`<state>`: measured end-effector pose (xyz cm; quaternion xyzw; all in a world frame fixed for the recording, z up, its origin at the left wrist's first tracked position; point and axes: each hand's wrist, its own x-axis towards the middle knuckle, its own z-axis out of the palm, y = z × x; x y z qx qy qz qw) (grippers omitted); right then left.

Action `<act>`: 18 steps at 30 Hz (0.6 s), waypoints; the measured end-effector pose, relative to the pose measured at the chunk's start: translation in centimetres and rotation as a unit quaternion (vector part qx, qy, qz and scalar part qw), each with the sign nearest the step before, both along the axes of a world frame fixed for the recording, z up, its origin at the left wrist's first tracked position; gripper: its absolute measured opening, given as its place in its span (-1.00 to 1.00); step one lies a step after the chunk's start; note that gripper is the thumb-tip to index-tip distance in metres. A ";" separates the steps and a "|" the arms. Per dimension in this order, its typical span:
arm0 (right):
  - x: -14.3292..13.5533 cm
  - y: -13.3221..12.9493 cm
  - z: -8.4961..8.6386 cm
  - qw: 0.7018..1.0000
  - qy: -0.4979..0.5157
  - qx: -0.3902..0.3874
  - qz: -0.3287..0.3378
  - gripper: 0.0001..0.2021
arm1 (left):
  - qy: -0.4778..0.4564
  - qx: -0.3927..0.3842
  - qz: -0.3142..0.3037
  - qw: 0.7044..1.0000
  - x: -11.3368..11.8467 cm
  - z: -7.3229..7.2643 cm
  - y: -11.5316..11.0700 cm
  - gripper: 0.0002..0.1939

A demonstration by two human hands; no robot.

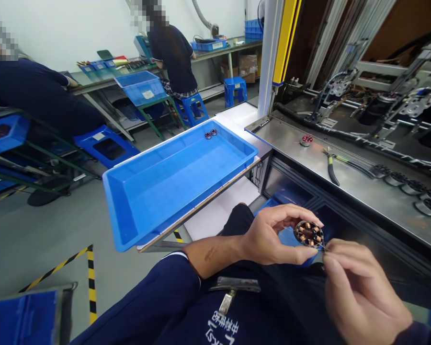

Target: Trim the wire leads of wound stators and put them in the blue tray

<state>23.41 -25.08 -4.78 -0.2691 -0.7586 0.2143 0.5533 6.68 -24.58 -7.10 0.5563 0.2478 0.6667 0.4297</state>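
Observation:
Between the thumb and fingers of my left hand is a round motor stator, black-rimmed with copper windings facing up toward me. My right hand is closed in a pinch at the stator's lower right edge, where a thin wire runs into the fingertips. Both hands are above my lap, in front of the metal bench. On that bench lie pliers with green and black handles, a red-and-black stator and a row of dark stators.
A long blue tray stands to my left, with two small red-and-black stators in its far corner. Machine frames rise behind the bench beside a yellow post. Two people sit at workbenches in the background, near blue stools.

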 end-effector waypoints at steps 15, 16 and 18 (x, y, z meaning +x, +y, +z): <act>1.6 4.4 2.3 0.973 -0.078 0.012 0.218 -0.53 | -0.124 -0.236 -0.238 0.934 0.2 0.5 0.2 -0.49; 1.6 4.3 2.4 0.976 -0.084 0.036 0.200 -0.54 | -0.139 -0.251 -0.244 0.926 0.3 0.4 0.3 -0.50; 2.0 3.6 2.2 0.981 -0.107 0.095 0.128 -0.55 | -0.164 -0.275 -0.256 0.912 0.6 0.3 0.5 -0.49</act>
